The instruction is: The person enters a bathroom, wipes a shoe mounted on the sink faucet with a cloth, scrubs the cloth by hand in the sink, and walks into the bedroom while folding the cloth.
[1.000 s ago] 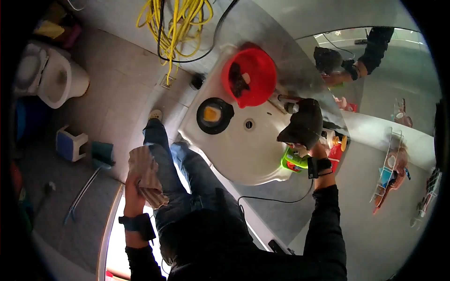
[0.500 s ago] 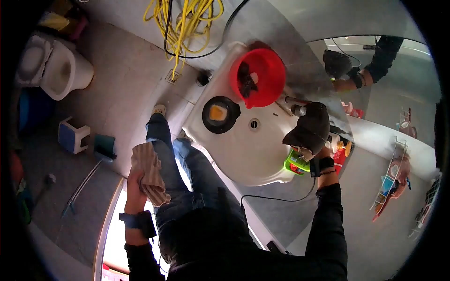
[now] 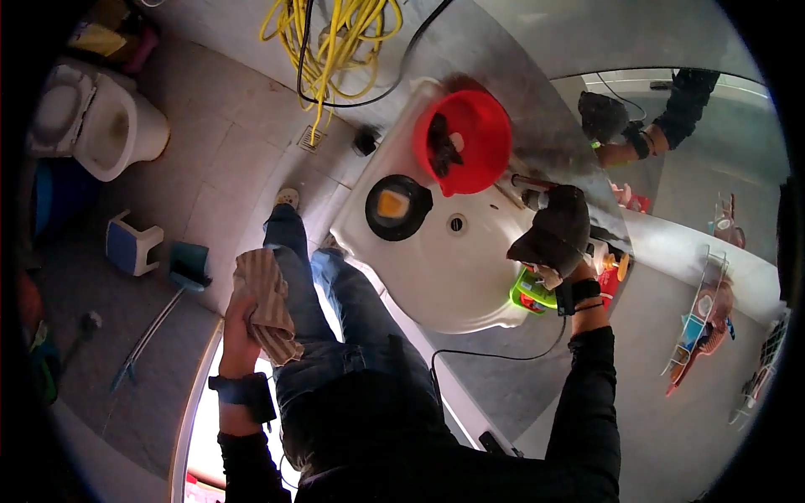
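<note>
My left hand is closed around a beige-and-brown striped cloth that hangs beside my thigh. In my right hand is a dark fabric thing, shaped somewhat like a cap, raised at the right edge of the sink by the tap. Part of that hand is hidden behind the fabric. A green basket with red things in it sits just beneath. On the sink's left side lies a round black dish with a yellowish block on it.
A red basin holding dark fabric stands at the sink's back. A mirror and a wire rack are on the right. Yellow hose hangs above; a toilet, small stool and dustpan are on the left.
Hardly anything differs. My left hand and the striped cloth have shifted slightly, and the whole view has moved a little. My right hand still holds the dark fabric thing.
</note>
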`<state>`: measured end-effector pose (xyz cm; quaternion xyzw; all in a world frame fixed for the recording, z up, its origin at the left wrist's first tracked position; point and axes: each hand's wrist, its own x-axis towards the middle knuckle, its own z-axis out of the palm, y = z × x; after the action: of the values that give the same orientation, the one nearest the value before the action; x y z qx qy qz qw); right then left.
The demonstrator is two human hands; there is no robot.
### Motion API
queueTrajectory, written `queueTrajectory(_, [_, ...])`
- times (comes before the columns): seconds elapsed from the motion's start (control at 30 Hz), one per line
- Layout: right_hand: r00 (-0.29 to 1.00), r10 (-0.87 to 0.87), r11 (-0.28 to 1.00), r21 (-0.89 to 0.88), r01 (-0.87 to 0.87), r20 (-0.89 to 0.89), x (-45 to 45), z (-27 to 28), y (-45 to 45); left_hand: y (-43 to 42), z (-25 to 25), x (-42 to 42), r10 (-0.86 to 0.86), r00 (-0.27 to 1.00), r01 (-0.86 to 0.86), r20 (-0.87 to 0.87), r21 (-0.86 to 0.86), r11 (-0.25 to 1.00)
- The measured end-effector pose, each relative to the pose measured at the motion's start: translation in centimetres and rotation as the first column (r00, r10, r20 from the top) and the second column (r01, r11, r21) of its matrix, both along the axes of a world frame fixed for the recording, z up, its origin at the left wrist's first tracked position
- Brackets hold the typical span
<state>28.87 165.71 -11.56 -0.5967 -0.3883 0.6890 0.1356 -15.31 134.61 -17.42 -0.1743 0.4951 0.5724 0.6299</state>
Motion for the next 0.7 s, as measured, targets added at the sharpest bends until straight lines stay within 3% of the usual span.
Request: queueTrajectory(0.7, [1.000, 0.004, 1.000, 0.003, -0.004, 0.021, 0.35, 0.48, 0.87, 0.42, 0.31, 0.31, -0.027, 0.999, 0.025, -0.036, -0.054, 0.998])
